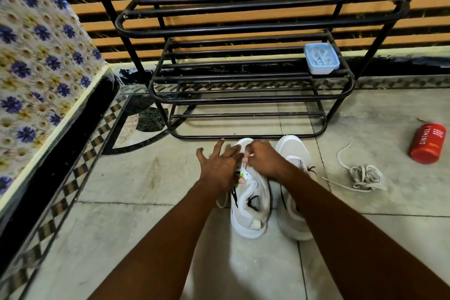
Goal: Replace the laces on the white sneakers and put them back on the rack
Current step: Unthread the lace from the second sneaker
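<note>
Both white sneakers are on the floor right in front of the black shoe rack [243, 29], toes toward it. The left hand [219, 163] lies on the left sneaker [250, 204] with fingers spread wide. The right hand [265, 158] is curled, pinching what looks like the white lace [220, 202] by the eyelets. The right sneaker [292, 212] sits just beside it. A tangled old lace [362, 178] and a red can [428, 142] lie off to the right.
</note>
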`<state>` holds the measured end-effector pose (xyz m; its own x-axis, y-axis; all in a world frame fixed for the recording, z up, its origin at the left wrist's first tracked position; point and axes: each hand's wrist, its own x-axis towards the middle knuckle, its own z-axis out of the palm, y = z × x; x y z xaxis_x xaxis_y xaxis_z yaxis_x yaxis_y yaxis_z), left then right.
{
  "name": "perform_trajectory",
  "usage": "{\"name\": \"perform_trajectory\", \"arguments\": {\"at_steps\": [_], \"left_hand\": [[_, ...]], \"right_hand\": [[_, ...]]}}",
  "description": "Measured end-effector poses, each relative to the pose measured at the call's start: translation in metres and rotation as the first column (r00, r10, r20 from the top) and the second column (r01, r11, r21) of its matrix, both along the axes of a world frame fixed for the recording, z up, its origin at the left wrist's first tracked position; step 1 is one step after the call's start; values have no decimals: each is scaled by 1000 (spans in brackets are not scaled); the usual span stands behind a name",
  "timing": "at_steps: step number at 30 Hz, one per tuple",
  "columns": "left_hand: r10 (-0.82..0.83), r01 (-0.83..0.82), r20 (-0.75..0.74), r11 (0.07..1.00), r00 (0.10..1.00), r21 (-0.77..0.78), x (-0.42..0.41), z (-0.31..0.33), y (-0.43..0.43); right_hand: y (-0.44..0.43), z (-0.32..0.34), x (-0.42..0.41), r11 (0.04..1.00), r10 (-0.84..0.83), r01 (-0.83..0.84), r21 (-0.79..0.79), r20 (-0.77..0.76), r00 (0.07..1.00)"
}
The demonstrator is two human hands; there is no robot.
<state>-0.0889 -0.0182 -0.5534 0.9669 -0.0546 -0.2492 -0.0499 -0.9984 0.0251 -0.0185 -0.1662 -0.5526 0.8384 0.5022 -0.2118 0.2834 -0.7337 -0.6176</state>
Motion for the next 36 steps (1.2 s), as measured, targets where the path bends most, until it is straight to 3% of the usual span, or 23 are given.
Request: {"name": "perform_trajectory", "arguments": {"at_steps": [2,4,5,7,9,11,12,14,15,16,18,20,22,24,26,28,31,36], "left_hand": [[-15,15,-8,1000,1000,1,1,0,-1],[-26,26,-20,1000,999,1,2,0,-3],[-28,28,-28,1000,999,1,3,-2,-4],[-28,28,-36,1000,999,7,5,-3,-5],[-34,35,-40,999,999,26,7,-1,-5],[-43,45,-39,998,998,46,8,0,-5],[-45,47,-40,998,998,50,8,1,-5],[-45,47,-42,998,998,44,7,1,-5],[-46,48,-42,998,998,41,7,1,-4],[-52,53,-42,998,998,42,7,1,-4],[-58,60,-39,997,998,45,6,1,-3],[-61,63,-49,997,997,43,6,2,-4],[-71,74,-52,996,996,59,7,3,-5],[-73,77,-59,994,996,71,8,5,-5],[-67,72,-68,995,995,70,9,4,-5],[-69,74,-72,994,995,75,10,3,-6],[-69,74,-70,994,995,76,9,4,-5],[-65,70,-81,996,995,60,8,6,-5]], "right_hand": [[-9,0,2,921,-189,266,284,-270,944],[-13,-2,3,867,-218,347,357,-353,910],[-13,0,3,910,-210,292,294,-280,937],[-11,6,-2,998,-65,66,18,-51,997],[-6,11,-5,976,150,-129,-178,108,983],[-3,12,-5,964,202,-167,-204,162,966],[-3,12,-4,979,146,-118,-166,168,975],[-7,13,-2,994,-83,78,73,80,993],[-11,15,-1,944,-228,224,242,-13,974],[-15,19,-1,834,-343,373,406,-148,928],[-21,28,0,670,-399,522,527,-337,853],[-27,33,-4,665,-330,536,520,-440,835],[-28,35,-10,720,-275,504,477,-470,839],[-28,32,-13,893,-173,240,380,-202,964],[-26,30,-13,975,27,-39,218,58,998],[-26,31,-9,991,94,-104,88,115,989],[-29,37,-5,998,62,-63,12,55,997],[-22,42,-11,951,208,-189,-245,54,977]]}}
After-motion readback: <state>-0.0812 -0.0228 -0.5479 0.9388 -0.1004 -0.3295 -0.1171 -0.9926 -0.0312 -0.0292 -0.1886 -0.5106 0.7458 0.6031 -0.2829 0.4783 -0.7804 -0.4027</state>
